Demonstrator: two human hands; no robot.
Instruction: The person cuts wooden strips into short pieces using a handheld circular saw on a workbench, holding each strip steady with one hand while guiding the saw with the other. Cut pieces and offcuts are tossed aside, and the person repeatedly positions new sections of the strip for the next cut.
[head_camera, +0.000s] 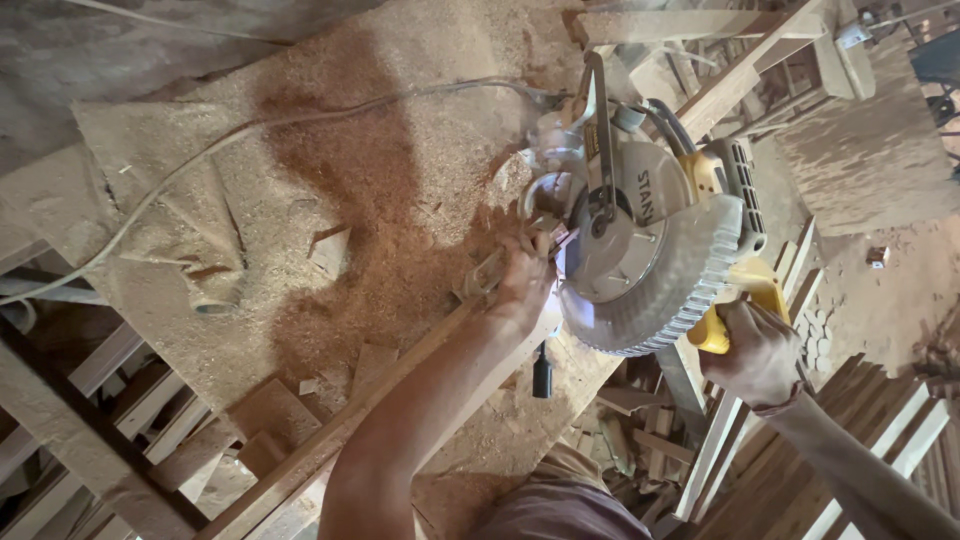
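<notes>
Now you're mid-cut: your right hand (755, 350) is clenched on the yellow handle (740, 305) of the miter saw (645, 240), at 3 o'clock; your left hand (525, 285) pins the wooden strip (330, 435) just beside the blade. Next calls for a steady press, fingers away.

Sawdust heap (330, 170), pale cable (200, 160), offcut blocks (270, 410), stacked slats (860, 440).

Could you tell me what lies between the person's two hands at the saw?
The saw's round blade guard lies between left hand and right hand, in the head view.
</notes>
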